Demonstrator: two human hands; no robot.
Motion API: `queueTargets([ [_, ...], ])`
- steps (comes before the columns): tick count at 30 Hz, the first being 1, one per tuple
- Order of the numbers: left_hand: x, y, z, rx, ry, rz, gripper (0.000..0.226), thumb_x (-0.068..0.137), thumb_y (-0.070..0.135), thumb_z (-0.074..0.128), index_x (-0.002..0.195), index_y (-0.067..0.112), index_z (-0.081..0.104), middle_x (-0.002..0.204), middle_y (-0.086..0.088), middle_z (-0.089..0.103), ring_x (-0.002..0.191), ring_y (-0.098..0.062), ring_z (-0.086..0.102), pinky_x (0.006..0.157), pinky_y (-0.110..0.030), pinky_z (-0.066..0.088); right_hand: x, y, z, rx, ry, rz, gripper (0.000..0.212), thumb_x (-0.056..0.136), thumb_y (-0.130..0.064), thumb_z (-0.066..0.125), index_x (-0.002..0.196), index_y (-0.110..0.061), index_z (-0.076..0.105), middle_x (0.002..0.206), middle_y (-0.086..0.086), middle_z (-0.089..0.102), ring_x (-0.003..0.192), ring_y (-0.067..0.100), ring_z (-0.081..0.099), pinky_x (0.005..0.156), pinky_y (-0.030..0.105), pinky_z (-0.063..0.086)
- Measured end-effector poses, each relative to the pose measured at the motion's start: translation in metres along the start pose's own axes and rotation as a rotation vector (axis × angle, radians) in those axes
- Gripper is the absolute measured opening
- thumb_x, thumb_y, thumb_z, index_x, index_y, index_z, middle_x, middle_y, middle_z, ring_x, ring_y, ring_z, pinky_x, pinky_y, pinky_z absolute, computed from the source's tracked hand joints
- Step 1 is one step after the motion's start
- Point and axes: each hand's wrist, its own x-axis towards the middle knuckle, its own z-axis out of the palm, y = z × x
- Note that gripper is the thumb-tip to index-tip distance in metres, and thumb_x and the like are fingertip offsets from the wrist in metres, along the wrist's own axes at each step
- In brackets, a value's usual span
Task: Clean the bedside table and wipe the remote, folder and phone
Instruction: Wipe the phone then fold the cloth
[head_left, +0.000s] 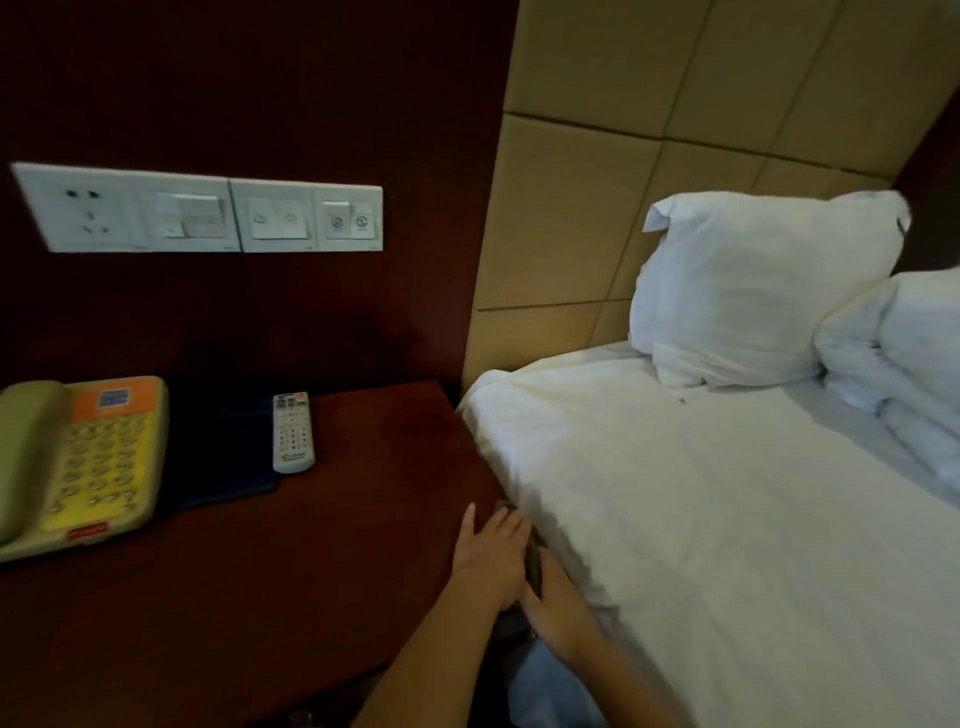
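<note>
My left hand (488, 558) lies flat at the right edge of the dark reddish-brown wooden bedside counter (363, 519), fingers straight and spread a little, holding nothing. My right hand (558, 603) sits just beside it, against the edge of the white sheeted bed (701, 519). A dark grey cloth (533, 564) shows in the narrow gap between the two hands, touching both. My right fingers are hidden by the cloth and the sheet, so I cannot tell whether that hand grips the cloth or only rests on it.

The beige corded desk phone with a yellow keypad and orange label (78, 462) stands at the far left of the counter, handset in its cradle. Just to its right lies the flat dark blue folder (218, 452), and the slim white remote with grey buttons (292, 432) rests on the folder's right edge, pointing toward the wall. All three are well apart from my hands.

A white panel of sockets and switches (208, 215) is set in the dark wall above the counter. A white pillow (753, 291) leans upright against the tan padded headboard (597, 156).
</note>
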Motion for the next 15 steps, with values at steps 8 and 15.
queueTargets([
  [8, -0.044, -0.008, 0.017, -0.106, 0.021, 0.060, 0.054, 0.103, 0.030, 0.014, 0.153, 0.020, -0.004, 0.159, 0.008, -0.010, 0.146, -0.010, -0.011, 0.116, -0.045, -0.012, -0.033, -0.029, 0.020, -0.260, -0.010, 0.194, 0.076, 0.103, -0.033, 0.032, 0.146, 0.003, -0.020, 0.157, 0.020, -0.013, 0.147, 0.030, 0.005, 0.115, 0.028, 0.018],
  [15, -0.094, -0.053, 0.024, -0.263, -0.008, -0.073, 0.056, 0.102, 0.037, 0.013, 0.153, 0.021, -0.003, 0.159, 0.008, -0.011, 0.146, -0.010, -0.011, 0.116, -0.045, -0.009, -0.044, -0.066, 0.057, -0.794, -0.090, -0.034, 0.070, 0.099, -0.042, 0.014, 0.149, 0.001, -0.011, 0.158, 0.021, -0.012, 0.145, 0.037, -0.013, 0.119, 0.047, -0.004],
])
